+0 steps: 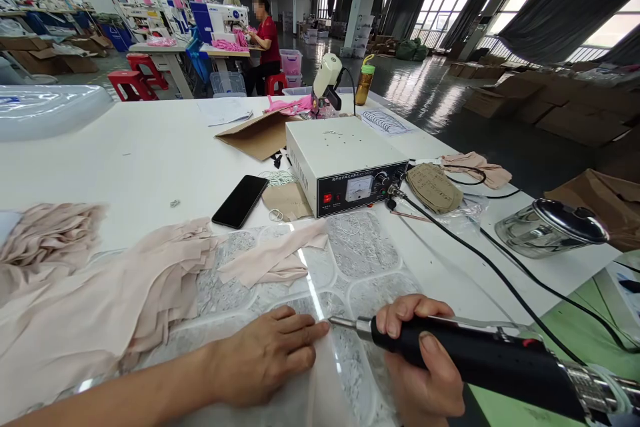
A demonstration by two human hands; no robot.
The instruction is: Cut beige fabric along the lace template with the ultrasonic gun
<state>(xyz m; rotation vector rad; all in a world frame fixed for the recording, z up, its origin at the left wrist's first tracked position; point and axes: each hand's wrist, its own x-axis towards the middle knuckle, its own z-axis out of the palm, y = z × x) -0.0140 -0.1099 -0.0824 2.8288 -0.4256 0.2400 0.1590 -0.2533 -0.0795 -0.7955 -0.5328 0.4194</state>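
Note:
My right hand [420,360] grips a black-handled welding tool [470,353] whose metal tip points left and meets the fingertips of my left hand [267,353]. My left hand lies flat with its fingers together, pressing a pale fabric strip [325,380] onto a glass plate [360,247]. A stack of beige fabric pieces [100,293] lies to the left. A few more beige pieces [273,260] rest on the plate ahead. The tool's black cable [475,253] runs to a white control box [345,163].
A black phone [240,200] lies left of the box. A steel pot with lid [550,227] stands at the right, with a beige pad [434,187] nearby. Cardboard [257,133] and a bottle [365,80] sit farther back. A person in red [267,40] sits at a distant sewing machine.

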